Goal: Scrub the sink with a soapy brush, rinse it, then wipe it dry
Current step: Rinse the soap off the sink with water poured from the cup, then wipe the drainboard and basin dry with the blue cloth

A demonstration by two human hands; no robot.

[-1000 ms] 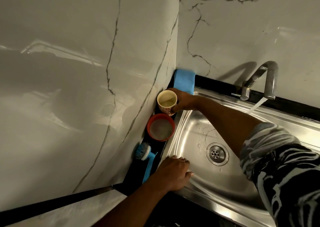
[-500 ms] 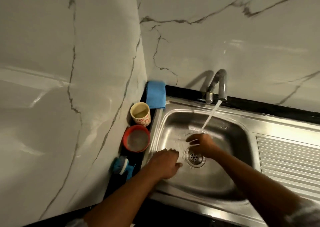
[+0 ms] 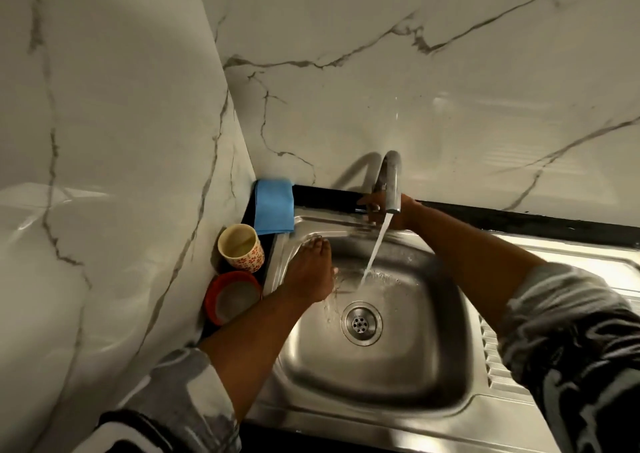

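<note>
The stainless steel sink (image 3: 408, 376) fills the lower middle, with a round drain (image 3: 361, 323). Water runs from the steel tap (image 3: 390, 182) into the basin. My left hand (image 3: 310, 269) lies flat, fingers together, on the basin's left inner wall, next to the stream and holding nothing. My right hand (image 3: 384, 212) reaches behind the spout to the tap's base and closes around the handle there; the spout partly hides it. A folded blue cloth (image 3: 274, 207) lies in the back left corner. The brush is out of sight behind my left forearm.
A patterned cup (image 3: 240, 247) with yellowish liquid and a red bowl (image 3: 232, 297) stand on the dark ledge left of the sink. Marble walls close off the left and back. A ribbed drainboard (image 3: 498, 369) extends to the right.
My right hand has moved from the drain area up to the tap's base. My left hand has slid from the front left rim up the left wall. The view has shifted right.
</note>
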